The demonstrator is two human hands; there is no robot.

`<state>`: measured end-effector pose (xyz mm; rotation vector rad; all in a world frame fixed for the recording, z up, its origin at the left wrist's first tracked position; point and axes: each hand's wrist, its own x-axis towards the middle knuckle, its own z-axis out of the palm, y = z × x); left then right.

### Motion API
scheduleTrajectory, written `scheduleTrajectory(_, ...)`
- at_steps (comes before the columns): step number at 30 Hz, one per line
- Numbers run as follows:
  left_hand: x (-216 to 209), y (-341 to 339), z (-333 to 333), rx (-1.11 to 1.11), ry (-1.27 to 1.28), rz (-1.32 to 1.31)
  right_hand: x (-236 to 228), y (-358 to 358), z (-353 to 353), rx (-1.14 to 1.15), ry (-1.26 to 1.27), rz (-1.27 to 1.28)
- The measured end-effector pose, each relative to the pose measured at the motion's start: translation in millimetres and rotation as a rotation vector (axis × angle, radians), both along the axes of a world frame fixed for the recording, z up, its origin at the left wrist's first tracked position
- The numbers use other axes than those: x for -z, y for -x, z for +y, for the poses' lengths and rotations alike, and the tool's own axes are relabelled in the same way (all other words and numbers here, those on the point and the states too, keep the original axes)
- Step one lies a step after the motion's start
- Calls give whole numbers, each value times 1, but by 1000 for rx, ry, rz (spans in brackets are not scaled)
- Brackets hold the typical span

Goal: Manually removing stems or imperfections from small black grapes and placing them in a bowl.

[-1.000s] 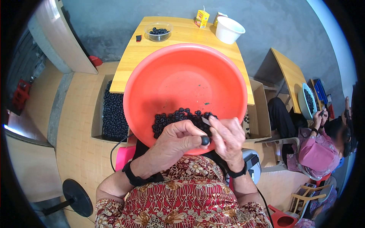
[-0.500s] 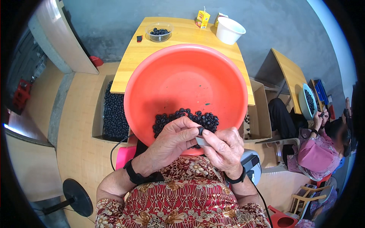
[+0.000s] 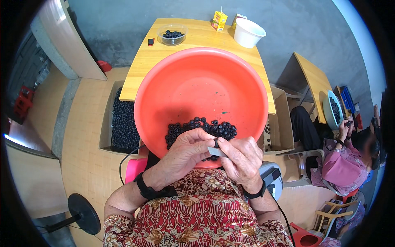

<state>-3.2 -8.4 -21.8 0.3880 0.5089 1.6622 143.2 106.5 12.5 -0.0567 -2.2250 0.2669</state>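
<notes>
Above the near rim of a large red basin point(image 3: 201, 88), my two hands meet around one small black round piece point(image 3: 215, 143). My left hand point(image 3: 187, 150) pinches this piece between thumb and fingertips. A thin, flat grey blade point(image 3: 217, 152) lies in my right hand point(image 3: 242, 158), its end reaching across just below the piece toward the left fingertips. The right thumb and fingers are closed, close against the piece. Beneath my hands, many similar black ring-like pieces point(image 3: 191, 126) lie in the near part of the basin, partly hidden by the hands.
A wooden table point(image 3: 142, 61) carries a clear bowl point(image 3: 173, 36) of black pieces, a white tub point(image 3: 249, 33) and a yellow drink carton point(image 3: 219, 21). Boxes flank it: one full of black pieces point(image 3: 123, 119) at left, a cardboard box point(image 3: 282, 119) at right. Another person point(image 3: 343, 164) sits at right.
The blade has shifted slightly left and now shows more of its length below the black piece. My right fingers have moved a little up and left; the left hand stays nearly still.
</notes>
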Motion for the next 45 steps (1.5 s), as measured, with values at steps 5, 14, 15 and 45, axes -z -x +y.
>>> scheduleTrajectory(5,-27,12,-19,-121,101,207,0,2,8,-35,100,-47)
scheduleTrajectory(14,-37,147,-117,-1034,444,876,4,-10,14,41,208,28)
scheduleTrajectory(15,-25,157,-124,-1042,448,877,3,-8,14,32,210,29)
scheduleTrajectory(45,50,21,81,-131,201,1958,15,-19,38,140,743,179)
